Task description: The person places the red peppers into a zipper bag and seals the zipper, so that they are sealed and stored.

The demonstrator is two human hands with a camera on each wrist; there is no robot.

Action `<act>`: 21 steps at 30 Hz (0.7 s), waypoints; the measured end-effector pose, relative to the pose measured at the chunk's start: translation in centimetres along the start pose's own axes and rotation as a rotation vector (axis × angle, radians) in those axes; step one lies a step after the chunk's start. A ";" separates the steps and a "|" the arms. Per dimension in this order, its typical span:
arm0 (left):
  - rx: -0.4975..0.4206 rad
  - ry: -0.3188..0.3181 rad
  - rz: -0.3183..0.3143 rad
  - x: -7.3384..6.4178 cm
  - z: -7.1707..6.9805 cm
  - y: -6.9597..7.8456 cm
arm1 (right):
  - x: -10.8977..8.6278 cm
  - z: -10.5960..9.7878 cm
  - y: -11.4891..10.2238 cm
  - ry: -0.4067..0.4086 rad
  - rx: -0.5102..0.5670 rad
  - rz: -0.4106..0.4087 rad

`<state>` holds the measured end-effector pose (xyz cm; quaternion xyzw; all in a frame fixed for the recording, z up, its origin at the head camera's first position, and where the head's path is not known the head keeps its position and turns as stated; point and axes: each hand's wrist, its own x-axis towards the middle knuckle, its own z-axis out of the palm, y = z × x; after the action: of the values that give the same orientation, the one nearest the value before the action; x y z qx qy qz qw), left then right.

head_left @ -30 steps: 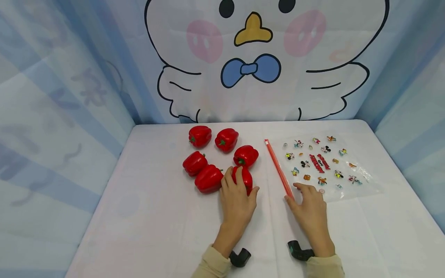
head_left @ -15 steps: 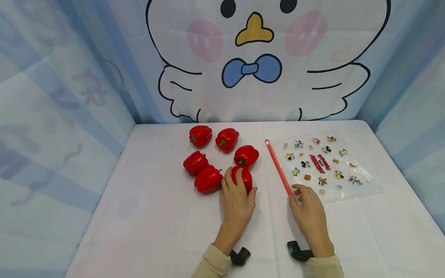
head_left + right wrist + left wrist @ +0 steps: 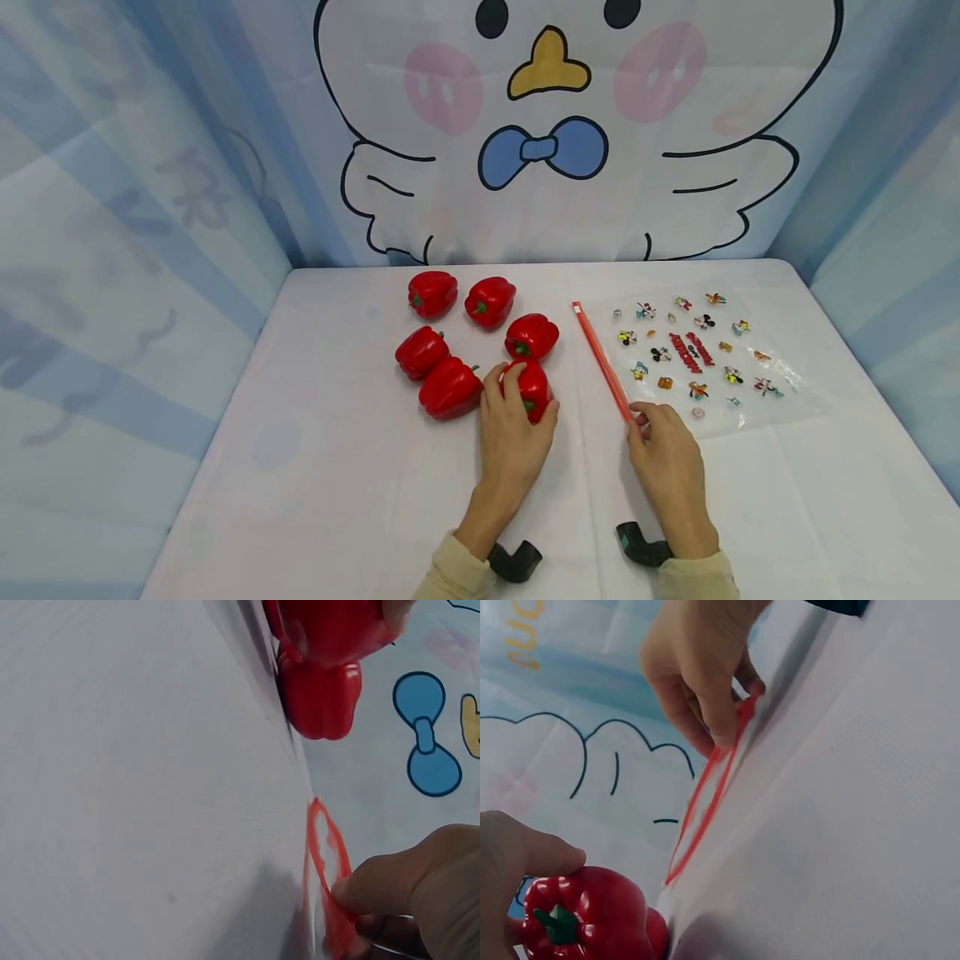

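Note:
My left hand grips a red bell pepper, with fingertips over its left side and the thumb at its lower right. The green stem of that pepper faces the camera in the left wrist view. My right hand pinches the near corner of a clear zip bag by its red zip edge. In both wrist views the red edges of the bag's mouth stand apart, leaving a narrow gap. The bag lies flat elsewhere and bears small cartoon prints.
Several other red bell peppers lie just beyond and left of my left hand, among them a near one and a far one. A white cloth covers the table. Printed curtains rise at the back and sides.
The pepper under my left hand has turned or lifted slightly, and its green stem shows now. My right fingers have shifted a little and now pinch the bag's red edge.

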<state>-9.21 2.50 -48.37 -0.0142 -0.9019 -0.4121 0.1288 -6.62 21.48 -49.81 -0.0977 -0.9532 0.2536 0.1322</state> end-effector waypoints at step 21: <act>-0.577 -0.402 -0.112 2.1 0.3 2.0 | -0.4 0.1 -0.2 0.128 -0.024 -0.034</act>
<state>-11.07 3.93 -46.55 -0.0812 -0.7551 -0.6452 -0.0834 -6.29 21.14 -49.85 -0.0992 -0.9473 0.2331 0.1958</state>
